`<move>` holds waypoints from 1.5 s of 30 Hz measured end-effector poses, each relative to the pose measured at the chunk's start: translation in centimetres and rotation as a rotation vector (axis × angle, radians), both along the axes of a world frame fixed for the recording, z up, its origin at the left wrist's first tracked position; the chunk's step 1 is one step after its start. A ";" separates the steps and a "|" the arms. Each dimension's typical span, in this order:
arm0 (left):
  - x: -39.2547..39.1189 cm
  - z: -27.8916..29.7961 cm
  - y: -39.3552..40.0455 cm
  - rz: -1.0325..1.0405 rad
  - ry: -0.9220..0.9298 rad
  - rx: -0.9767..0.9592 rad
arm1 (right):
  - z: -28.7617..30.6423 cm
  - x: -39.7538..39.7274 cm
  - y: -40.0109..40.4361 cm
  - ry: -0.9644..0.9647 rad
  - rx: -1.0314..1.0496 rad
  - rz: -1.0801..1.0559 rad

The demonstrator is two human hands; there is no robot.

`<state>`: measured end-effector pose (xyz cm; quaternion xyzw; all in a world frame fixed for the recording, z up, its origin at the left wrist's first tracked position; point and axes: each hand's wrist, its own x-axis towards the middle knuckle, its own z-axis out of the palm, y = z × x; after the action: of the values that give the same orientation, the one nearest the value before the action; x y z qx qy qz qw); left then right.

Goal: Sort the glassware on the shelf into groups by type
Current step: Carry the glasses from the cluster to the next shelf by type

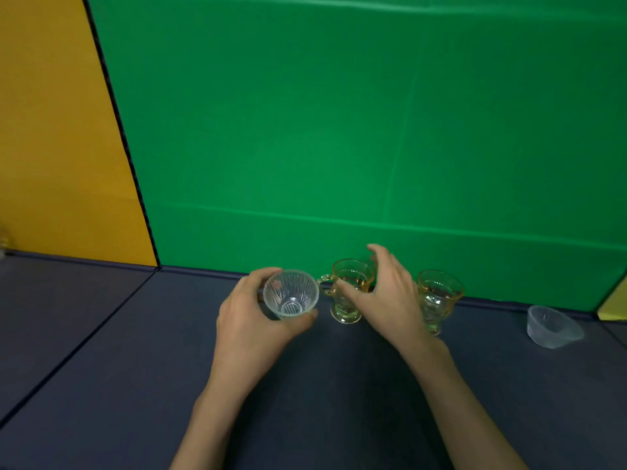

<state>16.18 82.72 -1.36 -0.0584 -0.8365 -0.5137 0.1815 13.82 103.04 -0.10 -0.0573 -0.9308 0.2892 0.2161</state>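
My left hand [252, 320] is wrapped around a small clear ribbed glass bowl [290, 294], which tilts its mouth toward me. Right beside it stands an amber footed glass mug [349, 286] with its handle pointing left. My right hand [386, 296] curls around that mug's right side, thumb in front and fingers spread over the rim; whether it grips the mug is unclear. A second amber footed mug [439, 296] stands upright just right of my right hand. Another clear glass bowl [553, 326] lies tipped on its side at the far right.
The glassware rests on a dark blue padded surface [135, 368] with seams. A green backdrop [339, 130] rises directly behind the mugs, and a yellow panel [51, 147] stands at the left. A blurred object [2, 240] shows at the left edge.
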 end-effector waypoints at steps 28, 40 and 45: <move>3.5 -1.6 32.9 -0.152 -0.167 -0.396 | -1.2 13.3 30.4 -0.011 0.166 -0.099; 4.1 -1.8 34.0 -0.120 -0.152 -0.505 | -1.9 13.8 30.2 0.012 0.143 0.002; 7.8 1.1 30.2 -0.159 0.114 -0.647 | -1.8 13.6 27.8 0.086 0.060 0.104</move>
<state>23.98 112.93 -0.22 -0.2068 -0.9375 -0.2301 0.1593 27.42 130.83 -1.88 0.0104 -0.9306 0.2741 0.2423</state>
